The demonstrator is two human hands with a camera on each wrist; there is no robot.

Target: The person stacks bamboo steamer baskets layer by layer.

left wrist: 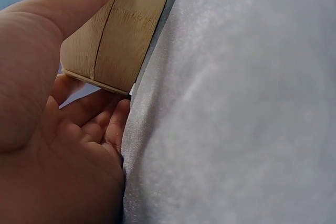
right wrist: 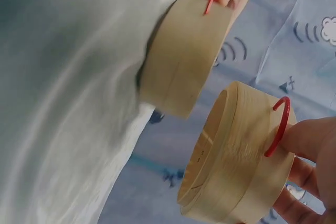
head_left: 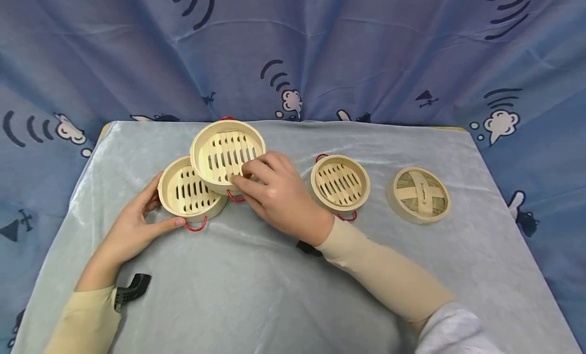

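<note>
A blue curtain printed with white clouds and dark figures (head_left: 375,54) hangs behind the bench draped in pale grey plush cloth (head_left: 261,283). Nearest the person, the left hand (head_left: 130,229) has its grip round a pale, round bamboo steamer basket with a slatted floor (head_left: 189,194), at about ten o'clock on the cloth, thumb in front and fingers round the outer side. A little farther out, the right hand (head_left: 284,196) pinches a second pale bamboo basket, also slatted (head_left: 228,153), thumb and fingers spread only as far as its wall needs. That one hangs towards one o'clock of the lower basket, and from the right wrist I see the two apart.

To my eye this is the lining-up stage of stacking. Setting it down well calls for a shift towards seven o'clock, rims matched, the lower basket kept steady. The held basket's red loop handle (right wrist: 287,114) could snag the lower rim.

Elsewhere, a third bamboo basket with red handles (head_left: 340,183) sits between one and two o'clock, close beyond the right wrist; a round woven bamboo lid with crossed strips (head_left: 423,194) lies past it, nearer three, clear of the work.
</note>
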